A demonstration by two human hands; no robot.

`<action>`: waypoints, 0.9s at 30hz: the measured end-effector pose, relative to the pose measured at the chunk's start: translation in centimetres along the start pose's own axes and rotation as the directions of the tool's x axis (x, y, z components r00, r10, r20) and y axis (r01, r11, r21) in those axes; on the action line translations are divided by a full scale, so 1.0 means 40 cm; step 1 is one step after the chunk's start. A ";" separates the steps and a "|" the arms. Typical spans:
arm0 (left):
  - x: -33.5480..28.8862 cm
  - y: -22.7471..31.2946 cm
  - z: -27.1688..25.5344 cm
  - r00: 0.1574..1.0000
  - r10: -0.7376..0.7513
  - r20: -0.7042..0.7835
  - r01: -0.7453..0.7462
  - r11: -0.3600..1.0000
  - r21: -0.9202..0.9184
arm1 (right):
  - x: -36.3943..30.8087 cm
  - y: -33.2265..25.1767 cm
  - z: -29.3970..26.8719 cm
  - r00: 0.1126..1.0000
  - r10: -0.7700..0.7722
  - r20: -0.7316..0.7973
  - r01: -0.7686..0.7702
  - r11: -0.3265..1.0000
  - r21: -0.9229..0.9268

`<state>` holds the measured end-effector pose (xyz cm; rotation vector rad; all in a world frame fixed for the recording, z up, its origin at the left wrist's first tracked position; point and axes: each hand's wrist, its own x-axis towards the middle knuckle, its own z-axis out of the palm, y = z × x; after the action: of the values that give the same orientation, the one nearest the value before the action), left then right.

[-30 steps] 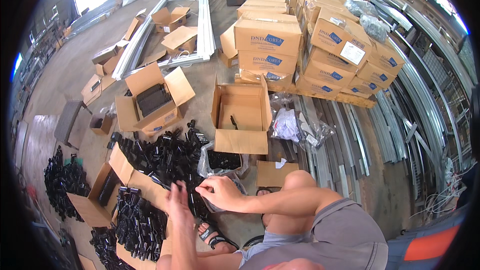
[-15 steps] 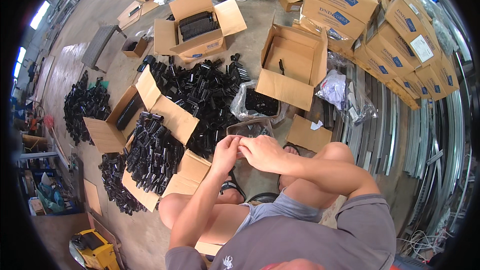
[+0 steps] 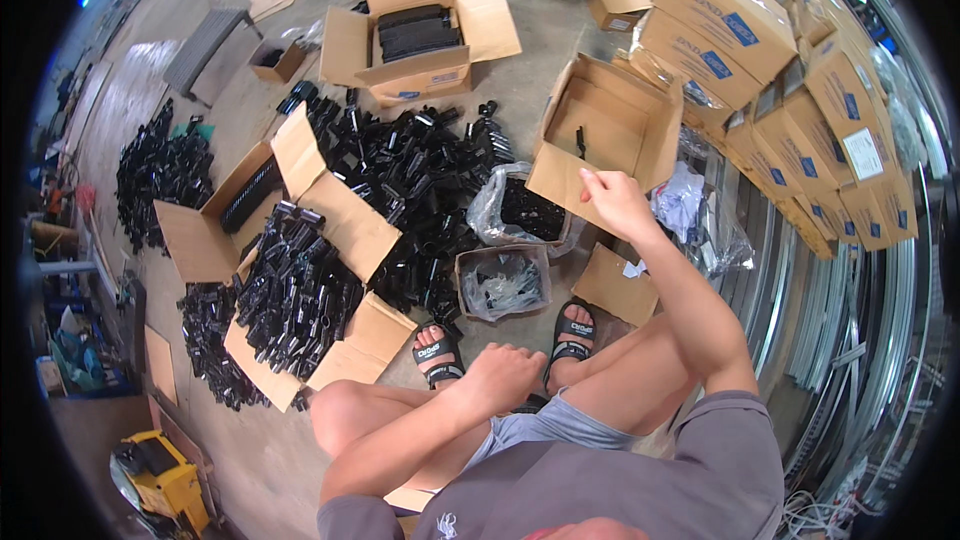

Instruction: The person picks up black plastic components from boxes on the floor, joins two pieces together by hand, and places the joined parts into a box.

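A workshop or small factory, bare concrete floor point(image 3: 270, 470), cartons point(image 3: 720, 25) stacked on a wooden pallet point(image 3: 806, 230) at upper right, long metal profiles point(image 3: 815, 325) down the right side, heaps of black parts point(image 3: 400, 170) left of centre, yellow machine point(image 3: 175, 485) at lower left.

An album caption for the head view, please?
Right hand by an open carton, left hand held apart, black parts heaped nearby.

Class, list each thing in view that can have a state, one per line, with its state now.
Left hand: curled, contents hidden
Right hand: fingers bent, grip unclear
Middle carton: open, one black part visible inside
Top carton: open, black pieces inside
Lower-left carton: open, heaped with black parts
Small box: open, clear plastic inside
Central heap: loose, unboxed
Cartons at right: stacked
Sandals: worn
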<state>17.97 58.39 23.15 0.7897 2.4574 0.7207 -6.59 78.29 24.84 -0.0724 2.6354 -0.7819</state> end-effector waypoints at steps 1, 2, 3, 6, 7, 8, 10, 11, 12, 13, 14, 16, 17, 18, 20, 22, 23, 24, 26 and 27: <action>0.000 0.005 0.010 1.000 -0.010 -0.004 0.010 1.000 -0.008 | 0.019 0.045 0.014 0.999 -0.031 -0.008 0.032 0.997 0.074; 0.002 0.005 0.021 1.000 -0.001 0.031 -0.001 0.998 0.065 | 0.040 0.078 0.033 0.998 -0.061 -0.020 0.064 0.987 0.147; 0.005 0.008 0.031 0.998 0.008 0.064 -0.016 0.990 0.137 | 0.050 0.098 0.057 0.998 -0.068 -0.014 0.070 0.988 0.138; 0.002 0.026 0.025 0.999 0.019 0.049 -0.028 0.979 0.203 | 0.033 0.113 0.131 0.992 -0.036 0.124 0.027 0.997 0.076; -0.001 0.034 0.013 0.999 0.026 0.035 -0.033 0.982 0.189 | 0.021 0.093 0.159 0.984 -0.048 0.174 0.039 0.998 0.054; 0.000 0.040 -0.004 0.999 0.027 0.036 -0.031 0.992 0.125 | 0.007 0.061 0.179 0.963 -0.105 0.247 0.102 0.994 0.025; 0.005 0.039 -0.053 0.999 0.038 0.007 -0.038 0.991 0.128 | 0.001 0.008 0.211 0.911 -0.217 0.349 0.264 0.960 -0.092; 0.009 0.039 -0.071 0.999 0.042 -0.012 -0.041 0.992 0.122 | 0.010 -0.027 0.228 0.887 -0.265 0.377 0.335 0.933 -0.133; 0.019 0.030 -0.085 0.998 0.033 -0.053 -0.028 0.995 0.093 | 0.049 -0.034 0.253 0.867 -0.337 0.366 0.404 0.906 -0.123; 0.030 0.024 -0.102 0.997 0.040 -0.071 -0.034 0.995 0.090 | 0.099 -0.046 0.270 0.874 -0.365 0.322 0.422 0.897 -0.129; 0.038 0.017 -0.119 0.995 0.019 -0.095 -0.004 0.988 0.157 | 0.164 -0.055 0.299 0.888 -0.381 0.259 0.428 0.889 -0.159; 0.055 0.004 -0.130 0.983 -0.054 -0.177 0.092 0.973 0.211 | 0.308 -0.081 0.359 0.929 -0.352 0.114 0.369 0.908 -0.198; 0.058 0.003 -0.131 0.981 -0.061 -0.183 0.101 0.971 0.216 | 0.371 -0.088 0.389 0.955 -0.297 0.029 0.296 0.932 -0.211; 0.068 0.003 -0.133 0.981 -0.087 -0.173 0.121 0.973 0.196 | 0.438 -0.070 0.418 0.953 -0.302 0.022 0.299 0.930 -0.213; 0.079 0.008 -0.137 0.978 -0.077 -0.192 0.109 0.981 0.163 | 0.565 -0.007 0.457 0.984 -0.136 -0.111 0.129 0.989 -0.071; 0.079 0.007 -0.114 0.969 -0.035 -0.246 0.083 0.978 0.189 | 0.626 0.015 0.500 0.987 -0.005 -0.158 -0.011 0.995 -0.102; 0.073 0.009 -0.121 0.965 -0.022 -0.262 0.068 0.984 0.166 | 0.628 0.015 0.515 0.986 0.041 -0.163 -0.063 0.990 -0.128; 0.070 0.007 -0.128 0.964 -0.038 -0.263 0.081 0.985 0.155 | 0.641 0.011 0.526 0.981 0.149 -0.123 -0.171 0.967 -0.187; 0.060 0.010 -0.151 0.998 -0.021 -0.057 0.026 0.996 0.082 | 0.638 0.019 0.541 0.976 0.166 -0.138 -0.189 0.966 -0.175; 0.058 0.008 -0.158 0.998 -0.027 -0.057 0.031 0.997 0.074 | 0.630 0.011 0.536 0.968 0.186 -0.168 -0.213 0.965 -0.155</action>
<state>12.89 57.96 27.55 0.7698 2.5542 0.6520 -21.66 63.67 -0.73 0.2127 2.7934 -0.5095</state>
